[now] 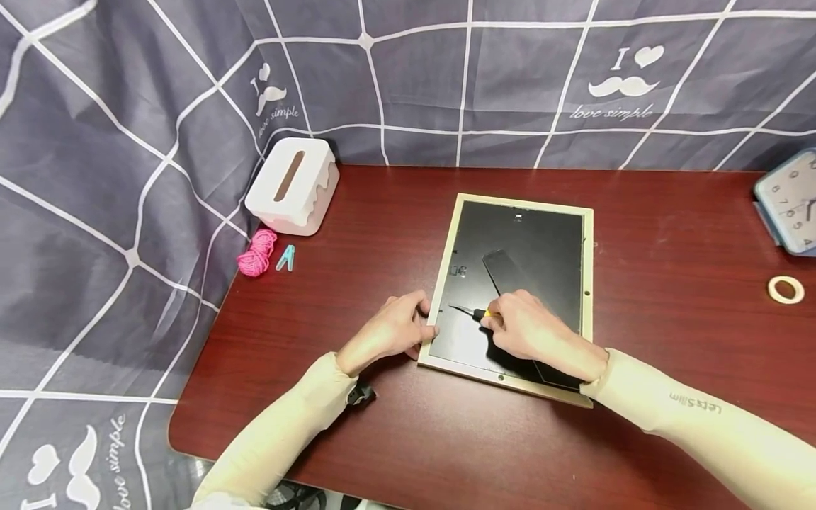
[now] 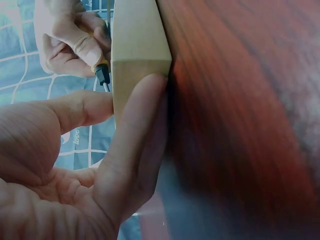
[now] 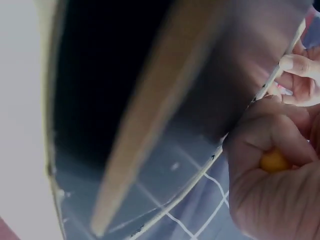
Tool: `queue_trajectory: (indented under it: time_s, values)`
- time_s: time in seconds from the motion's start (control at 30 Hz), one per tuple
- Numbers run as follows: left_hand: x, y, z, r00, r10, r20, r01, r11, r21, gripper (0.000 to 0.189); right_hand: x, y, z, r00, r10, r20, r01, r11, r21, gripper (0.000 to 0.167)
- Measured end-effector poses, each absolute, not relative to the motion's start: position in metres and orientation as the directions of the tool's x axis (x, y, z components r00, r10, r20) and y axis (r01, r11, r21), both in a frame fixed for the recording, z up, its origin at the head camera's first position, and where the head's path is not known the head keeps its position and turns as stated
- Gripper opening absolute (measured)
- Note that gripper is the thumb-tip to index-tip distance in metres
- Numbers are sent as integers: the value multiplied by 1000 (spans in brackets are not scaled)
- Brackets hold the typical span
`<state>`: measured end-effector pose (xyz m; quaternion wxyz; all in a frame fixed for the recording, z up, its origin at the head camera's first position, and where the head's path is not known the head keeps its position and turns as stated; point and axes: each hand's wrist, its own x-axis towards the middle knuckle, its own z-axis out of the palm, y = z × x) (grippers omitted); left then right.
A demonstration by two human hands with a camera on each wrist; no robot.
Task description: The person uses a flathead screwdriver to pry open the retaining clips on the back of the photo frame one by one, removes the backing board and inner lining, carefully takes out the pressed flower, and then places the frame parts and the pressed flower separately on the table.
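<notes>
A picture frame [image 1: 588, 269] with a pale wooden edge lies on the table, its black backing board [image 1: 484, 227] facing up. My left hand [image 1: 394, 327] grips the frame's near left side, thumb on top and fingers against the outer side. In the left wrist view those fingers [image 2: 137, 135] press on the pale wood near a corner. My right hand [image 1: 525, 326] holds a screwdriver [image 1: 478, 314] with a yellow and black handle, its metal tip pointing left over the backing board near the left edge. A black stand leg [image 1: 500, 265] on the board is partly hidden under the right hand.
At the back left stands a white tissue box [image 1: 290, 188], with pink yarn [image 1: 257, 253] and a teal clip [image 1: 286, 258] in front of it. A blue clock [image 1: 790, 205] and a tape roll [image 1: 785, 290] are at far right. Grey curtain [image 1: 421, 85] borders the table's back and left.
</notes>
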<state>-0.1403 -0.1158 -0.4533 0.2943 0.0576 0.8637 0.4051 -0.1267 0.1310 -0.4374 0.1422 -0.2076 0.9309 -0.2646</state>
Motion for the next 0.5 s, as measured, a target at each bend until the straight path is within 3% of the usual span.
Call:
queue_trajectory:
  time_s: [0.2,0.5]
  values:
    - [-142,-116,-454,-816,351,-459,-142,648,749,19,-128,132,-437,-848,-496,-187,-310,750,-584,47]
    - [-143,-117,-454,-811,358,-462,-147,640,754,18,-132,137,-447,-838,-517,-176,-326,732,-598,33]
